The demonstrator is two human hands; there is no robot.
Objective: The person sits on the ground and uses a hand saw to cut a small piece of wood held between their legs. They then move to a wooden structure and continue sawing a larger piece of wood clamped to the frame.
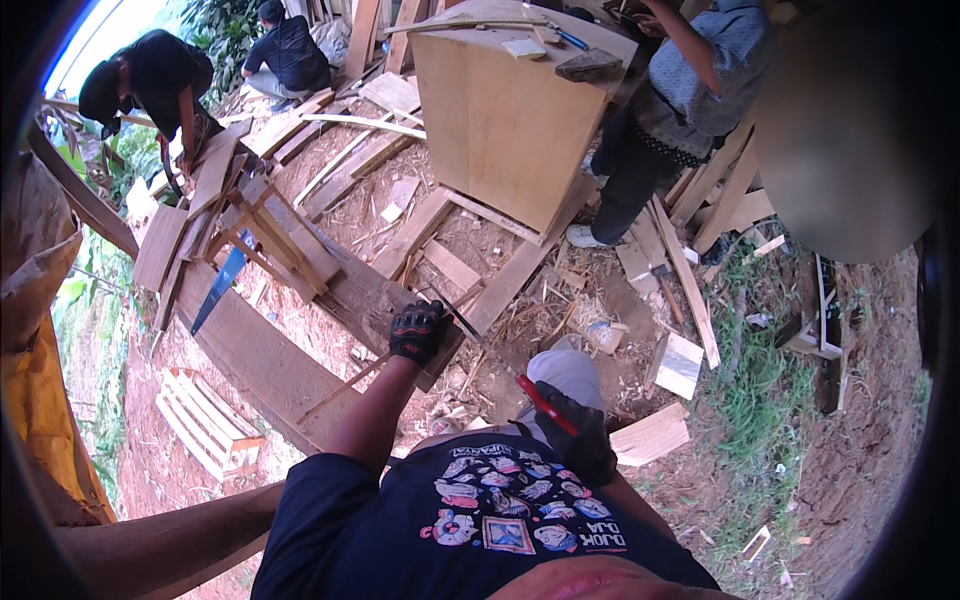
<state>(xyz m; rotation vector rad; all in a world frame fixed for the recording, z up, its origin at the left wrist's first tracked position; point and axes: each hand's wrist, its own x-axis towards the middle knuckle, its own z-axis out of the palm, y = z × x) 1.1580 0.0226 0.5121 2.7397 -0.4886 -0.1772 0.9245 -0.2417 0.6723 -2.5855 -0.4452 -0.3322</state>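
The left hand, gloved, is pressing flat on the near end of a wide plank, fingers curled loosely over it beside a thin dark tool, seemingly steadying the board on its supports. The right hand is closing around a red-handled tool, drawn back near the chest. A blue saw is lying on the plank's far edge.
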